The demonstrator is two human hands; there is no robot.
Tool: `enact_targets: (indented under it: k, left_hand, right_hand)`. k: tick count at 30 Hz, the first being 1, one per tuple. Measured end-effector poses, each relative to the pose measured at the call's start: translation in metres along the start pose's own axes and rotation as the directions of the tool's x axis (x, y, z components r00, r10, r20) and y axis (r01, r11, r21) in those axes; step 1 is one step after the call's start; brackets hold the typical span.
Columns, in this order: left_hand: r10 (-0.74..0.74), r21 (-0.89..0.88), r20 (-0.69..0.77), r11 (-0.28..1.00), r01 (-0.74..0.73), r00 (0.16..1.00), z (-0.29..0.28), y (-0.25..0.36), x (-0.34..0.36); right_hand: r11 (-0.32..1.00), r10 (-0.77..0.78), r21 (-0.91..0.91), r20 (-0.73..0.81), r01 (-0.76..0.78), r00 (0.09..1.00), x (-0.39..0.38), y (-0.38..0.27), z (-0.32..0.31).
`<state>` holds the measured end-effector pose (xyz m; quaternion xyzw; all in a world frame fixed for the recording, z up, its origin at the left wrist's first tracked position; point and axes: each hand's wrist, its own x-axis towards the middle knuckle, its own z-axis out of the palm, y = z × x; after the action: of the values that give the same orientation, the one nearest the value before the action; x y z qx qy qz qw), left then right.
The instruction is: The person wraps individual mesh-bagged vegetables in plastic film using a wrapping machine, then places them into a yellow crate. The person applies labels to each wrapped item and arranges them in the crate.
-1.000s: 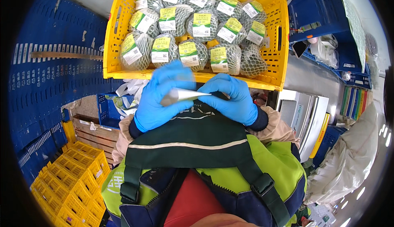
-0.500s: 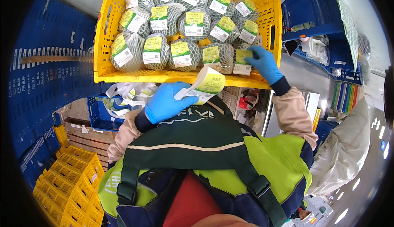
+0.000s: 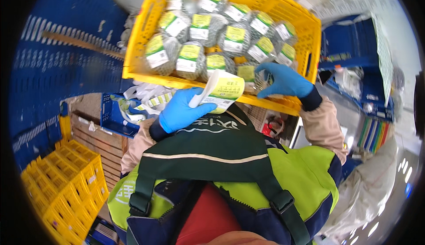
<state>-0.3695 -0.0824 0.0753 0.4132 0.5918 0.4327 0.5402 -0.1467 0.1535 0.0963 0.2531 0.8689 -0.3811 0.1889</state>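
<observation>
A worker's gloved hands are operating at the front edge of a yellow crate [image 3: 141, 28], in which netted bundles [image 3: 216, 29], most showing a yellow, green and white label, are lying in rows. The left hand [image 3: 183, 110] is grasping a curled strip of labels [image 3: 223, 92] between thumb and fingers; the strip is standing up in front of the crate's near rim and is partly covering the front row from view. The right hand [image 3: 285, 82] is reaching over that rim, its thumb and fingers standing apart and curving about a bundle near the front row's right end [image 3: 262, 83]; whether they are gripping it or only touching it cannot be told. A dark green apron [image 3: 208, 165] is hanging below the hands. To the left, a blue crate [image 3: 106, 107] is holding white strips, and yellow crates [image 3: 66, 178] are standing stacked.
</observation>
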Motion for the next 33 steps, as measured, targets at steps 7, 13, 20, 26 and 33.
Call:
enact_targets:
  k: [7, 13, 20, 26, 33]
  left_hand:
    - [0.363, 0.160, -0.507, 0.931, -0.328, 0.782, -0.029, 0.010, -0.030]
    - [0.295, -0.050, -0.753, 0.865, -0.499, 0.589, -0.101, 0.013, -0.085]
    - [0.303, 0.313, -0.946, 0.775, -0.549, -0.111, -0.301, -0.025, -0.207]
    - [0.176, 0.276, -0.935, 0.907, -0.318, -0.309, -0.408, -0.072, -0.242]
    - [0.767, 0.552, -0.633, 0.352, 0.756, 0.105, -0.491, -0.117, -0.223]
  right_hand:
    - [0.688, -0.310, 0.532, -0.399, 0.494, 0.863, 0.058, -0.139, 0.034]
    - [0.619, -0.508, 0.419, -0.430, 0.664, 0.746, 0.090, -0.225, 0.048]
    - [0.661, -0.528, 0.487, -0.238, 0.571, 0.815, 0.108, -0.212, 0.055]
    - [0.633, -0.454, 0.569, -0.277, 0.525, 0.847, 0.110, -0.212, 0.062]
    - [0.668, -0.204, 0.589, -0.442, 0.454, 0.873, 0.097, -0.185, 0.075]
